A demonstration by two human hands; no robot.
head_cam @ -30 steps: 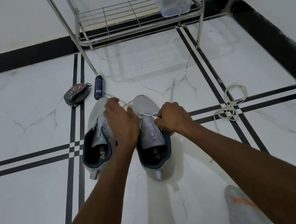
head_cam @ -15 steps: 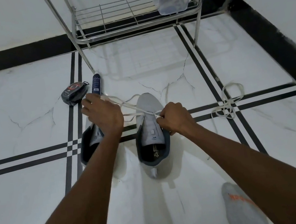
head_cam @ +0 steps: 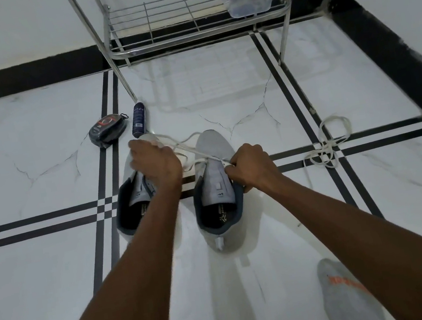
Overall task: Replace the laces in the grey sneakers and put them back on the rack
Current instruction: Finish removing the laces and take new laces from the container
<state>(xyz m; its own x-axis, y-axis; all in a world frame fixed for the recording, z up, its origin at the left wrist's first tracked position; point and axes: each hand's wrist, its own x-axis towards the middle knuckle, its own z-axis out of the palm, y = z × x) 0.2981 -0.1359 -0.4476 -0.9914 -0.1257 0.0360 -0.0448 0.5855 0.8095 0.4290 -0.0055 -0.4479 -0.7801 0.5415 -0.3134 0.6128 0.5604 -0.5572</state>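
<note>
Grey sneaker (head_cam: 217, 186), insole logo unreadable, white lace (head_cam: 198, 154) pinched by right hand (head_cam: 252, 167).

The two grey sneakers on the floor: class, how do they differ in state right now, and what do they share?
The right sneaker has a white lace running from its eyelets to both hands; the left sneaker shows no lace. The right hand grips the lace at the right sneaker's side, while the left hand pulls the lace above the left sneaker. Both are grey, dark-lined, toes towards the rack.
</note>
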